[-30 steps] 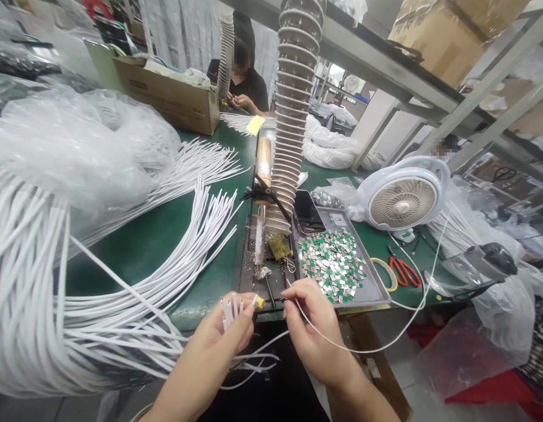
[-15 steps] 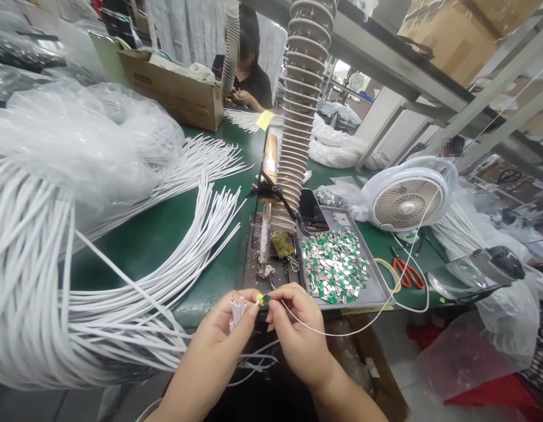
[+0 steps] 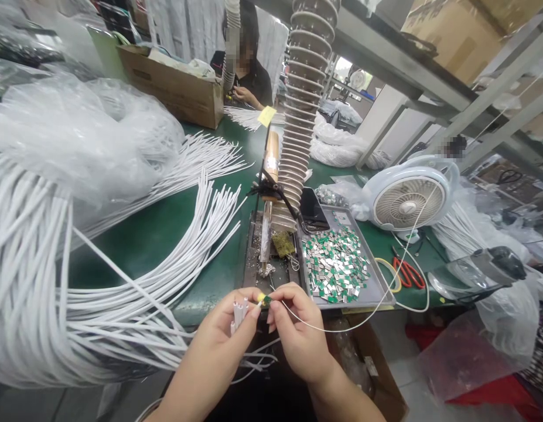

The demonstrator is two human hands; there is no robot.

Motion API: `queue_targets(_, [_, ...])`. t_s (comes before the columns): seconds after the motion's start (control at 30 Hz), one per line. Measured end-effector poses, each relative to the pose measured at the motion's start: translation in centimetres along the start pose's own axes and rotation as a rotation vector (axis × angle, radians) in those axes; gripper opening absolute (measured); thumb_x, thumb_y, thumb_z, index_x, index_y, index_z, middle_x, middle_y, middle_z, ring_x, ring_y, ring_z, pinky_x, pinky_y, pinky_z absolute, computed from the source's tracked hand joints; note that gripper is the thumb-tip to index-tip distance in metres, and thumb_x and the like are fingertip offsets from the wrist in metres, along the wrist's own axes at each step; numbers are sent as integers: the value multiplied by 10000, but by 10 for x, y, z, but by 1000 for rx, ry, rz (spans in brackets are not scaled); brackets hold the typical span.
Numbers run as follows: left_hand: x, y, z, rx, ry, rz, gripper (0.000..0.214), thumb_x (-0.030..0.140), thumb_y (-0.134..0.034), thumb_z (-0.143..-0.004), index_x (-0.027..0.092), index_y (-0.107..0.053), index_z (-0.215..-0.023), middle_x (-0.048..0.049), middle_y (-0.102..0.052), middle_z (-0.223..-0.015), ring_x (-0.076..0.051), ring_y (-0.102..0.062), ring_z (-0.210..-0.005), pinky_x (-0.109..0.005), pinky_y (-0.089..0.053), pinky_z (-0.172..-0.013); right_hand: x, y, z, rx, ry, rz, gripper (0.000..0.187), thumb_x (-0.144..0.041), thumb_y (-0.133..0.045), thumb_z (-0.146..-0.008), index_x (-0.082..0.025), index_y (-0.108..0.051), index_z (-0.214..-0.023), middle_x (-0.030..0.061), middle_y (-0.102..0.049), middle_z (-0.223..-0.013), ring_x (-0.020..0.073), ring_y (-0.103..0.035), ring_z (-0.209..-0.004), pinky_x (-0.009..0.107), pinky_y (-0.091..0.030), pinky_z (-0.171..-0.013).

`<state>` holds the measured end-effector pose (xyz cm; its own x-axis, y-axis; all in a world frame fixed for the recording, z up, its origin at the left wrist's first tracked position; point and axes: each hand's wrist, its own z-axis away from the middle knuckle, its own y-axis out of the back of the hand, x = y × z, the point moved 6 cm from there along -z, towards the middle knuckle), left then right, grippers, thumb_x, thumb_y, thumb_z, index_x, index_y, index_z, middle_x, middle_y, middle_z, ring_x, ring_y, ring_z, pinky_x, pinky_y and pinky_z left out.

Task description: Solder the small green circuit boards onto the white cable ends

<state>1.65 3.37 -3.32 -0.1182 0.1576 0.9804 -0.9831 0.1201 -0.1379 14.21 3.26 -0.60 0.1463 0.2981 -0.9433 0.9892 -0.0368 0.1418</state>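
My left hand (image 3: 218,331) is closed around several white cables (image 3: 238,313), their cut ends pointing up. At its fingertips, one cable end meets a small green circuit board (image 3: 266,300) with a yellow piece (image 3: 260,297) beside it. My right hand (image 3: 297,328) pinches close to the board, its fingertips almost touching those of the left. Through the right hand runs a thin solder wire (image 3: 341,331), its tip sticking out above the fingers. Just beyond both hands, a soldering iron (image 3: 266,234) is fixed tip down over a dirty metal stand (image 3: 249,275).
A grey tray (image 3: 379,287) of small green-and-silver boards (image 3: 335,264) lies to the right. Bundled white cables (image 3: 166,275) cover the left side. A ribbed hose (image 3: 304,117) hangs behind the iron. A fan (image 3: 407,199) and orange-handled pliers (image 3: 407,274) stand farther right. A co-worker (image 3: 249,70) sits opposite.
Both hands stay almost in place. The board and cable end at the fingertips have shifted very slightly, and the view has moved a little.
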Motion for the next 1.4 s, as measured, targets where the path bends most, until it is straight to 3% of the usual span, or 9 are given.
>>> queue_targets(0.23, [-3,0,-1,19,45,11,152,376,-575,-840,241,-598,-903,13,-617,-817,-166,-572,-773,-238,-457,-708,2,0,0,14,57,29,105,-147,-488,-869,-189,-584,-873,-9,-508,-755,77,-519,-542,214,-459,-505])
queue_targets(0.37, [-3,0,-3,61,77,-2,170,375,-574,-828,224,-597,-901,8,-621,-809,-173,-560,-789,-252,-439,-718,-6,3,10,72,266,217,269,-109,-395,-898,-191,-565,-1089,56,-563,-899,117,-562,-654,282,-511,-608])
queue_targets(0.5, [-3,0,-4,109,128,32,233,398,-604,-786,213,-594,-927,26,-608,-744,-164,-539,-727,-256,-413,-677,-9,4,22,151,438,260,394,-80,-341,-902,-179,-463,-1262,103,-578,-1009,163,-597,-827,312,-549,-680])
queue_targets(0.7, [1,-2,-4,140,154,106,259,400,-652,-719,206,-592,-880,29,-611,-741,-166,-559,-747,-244,-386,-626,-18,2,20,146,555,313,319,-79,-410,-897,-175,-517,-1181,91,-640,-1007,159,-632,-909,301,-560,-798])
queue_targets(0.9, [0,0,-5,150,155,110,289,430,-637,-740,203,-600,-915,26,-603,-757,-158,-547,-743,-249,-391,-651,-23,2,13,152,569,327,235,-71,-443,-890,-159,-586,-1055,106,-646,-978,163,-635,-959,294,-554,-833])
queue_targets(1.4, [10,-3,-12,149,79,88,193,357,-608,-796,199,-607,-907,26,-565,-728,-147,-510,-679,-259,-410,-634,-28,2,6,201,587,364,255,-89,-448,-893,-205,-586,-1073,90,-645,-967,185,-650,-911,348,-578,-767])
